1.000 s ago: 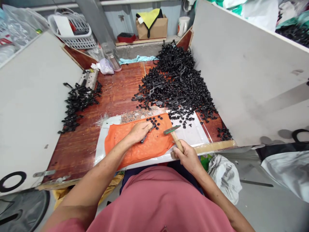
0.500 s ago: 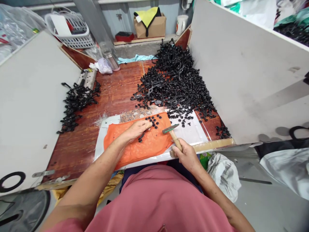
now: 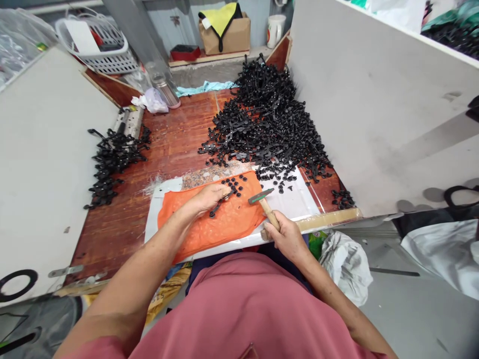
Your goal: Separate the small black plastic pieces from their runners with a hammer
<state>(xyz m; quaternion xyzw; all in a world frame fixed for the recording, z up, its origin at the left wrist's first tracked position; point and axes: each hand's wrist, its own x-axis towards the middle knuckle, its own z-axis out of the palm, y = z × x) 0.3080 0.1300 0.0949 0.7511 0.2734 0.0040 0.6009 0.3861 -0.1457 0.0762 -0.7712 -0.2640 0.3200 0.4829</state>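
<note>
My right hand (image 3: 287, 235) is wrapped round the wooden handle of a small hammer (image 3: 270, 212). The hammer's dark and green head lies over the right edge of an orange cloth (image 3: 202, 234). My left hand (image 3: 211, 196) pinches a small black plastic part (image 3: 217, 207) over the cloth; its stem and a round end stick out below the fingers, and the rest is hidden by them. Just beyond my left fingertips, several round black caps (image 3: 238, 188) lie loose on the cloth. The hammer head is apart from the left hand.
A big heap of black plastic parts (image 3: 265, 119) covers the back right of the wooden table (image 3: 175, 134). A smaller pile (image 3: 116, 159) lies at left. Pale side panels (image 3: 374, 109) flank the table. A steel flask (image 3: 166, 92), a basket (image 3: 108, 55) and a mug (image 3: 276, 31) stand behind.
The whole view has shifted slightly. Both hands keep nearly the same place, with the hammer still in the right and the black part still in the left.
</note>
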